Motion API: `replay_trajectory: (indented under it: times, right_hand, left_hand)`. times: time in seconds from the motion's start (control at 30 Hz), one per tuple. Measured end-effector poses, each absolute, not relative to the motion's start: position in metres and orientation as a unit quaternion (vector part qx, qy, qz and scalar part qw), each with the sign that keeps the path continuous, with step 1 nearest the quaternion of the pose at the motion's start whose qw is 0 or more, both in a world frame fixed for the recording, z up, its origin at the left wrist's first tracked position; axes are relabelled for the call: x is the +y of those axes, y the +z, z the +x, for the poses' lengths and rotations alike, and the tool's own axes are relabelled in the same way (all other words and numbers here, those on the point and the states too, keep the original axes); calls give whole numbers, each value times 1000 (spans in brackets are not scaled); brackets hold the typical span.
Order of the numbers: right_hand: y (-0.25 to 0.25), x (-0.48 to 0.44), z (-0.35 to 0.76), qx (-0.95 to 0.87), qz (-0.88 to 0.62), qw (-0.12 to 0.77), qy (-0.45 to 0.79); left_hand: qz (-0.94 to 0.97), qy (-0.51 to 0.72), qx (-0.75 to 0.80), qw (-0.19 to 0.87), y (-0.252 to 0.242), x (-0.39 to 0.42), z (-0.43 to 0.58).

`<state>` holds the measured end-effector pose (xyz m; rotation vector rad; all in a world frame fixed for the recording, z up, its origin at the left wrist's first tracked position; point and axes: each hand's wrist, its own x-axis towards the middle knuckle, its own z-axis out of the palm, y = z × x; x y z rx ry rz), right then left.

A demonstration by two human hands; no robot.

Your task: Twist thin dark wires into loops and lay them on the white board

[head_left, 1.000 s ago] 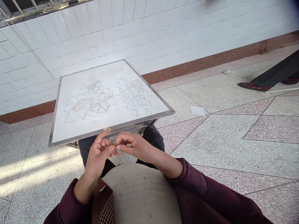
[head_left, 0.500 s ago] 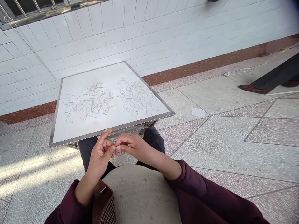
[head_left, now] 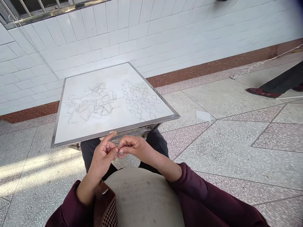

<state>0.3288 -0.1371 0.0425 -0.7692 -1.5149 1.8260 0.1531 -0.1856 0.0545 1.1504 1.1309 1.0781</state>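
Note:
My left hand (head_left: 102, 155) is closed in a pinch, thumb against fingers, its index finger stretched toward the table edge. Touching it at the fingertips, my right hand (head_left: 135, 147) pinches as well. Between them is a small piece of thin wire (head_left: 121, 153), mostly hidden by the fingers. Both hands are above my lap, just in front of the white table (head_left: 113, 71) with a metal rim. A tangled heap of bent thin wires (head_left: 94, 104) lies on the table's left half. On its right half, several wires shaped into rounded loops (head_left: 142, 97) lie in rows.
A white tiled wall (head_left: 165, 41) stands behind the table. Another person's leg and dark red shoe (head_left: 262, 92) show at the right. A white paper piece (head_left: 203, 115) lies on the floor. A brown bag (head_left: 104, 205) hangs at my left side.
The view has shifted slightly, so the table and floor appear a little to the right. Both hands keep their pinch at nearly the same place.

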Motion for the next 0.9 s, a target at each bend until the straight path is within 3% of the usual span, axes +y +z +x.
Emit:
replay_trajectory:
  times: [0.2, 0.47, 0.9]
  right_hand:
    - [35, -132, 332, -563, -240, 267, 744]
    - [32, -134, 329, -519, -292, 344, 726]
    - [18, -146, 315, -286, -227, 324, 873]
  left_hand:
    - [529, 397, 455, 596, 57, -185, 149]
    - [459, 526, 490, 523, 50, -186, 158]
    - [398, 596, 480, 505, 45, -186, 159]
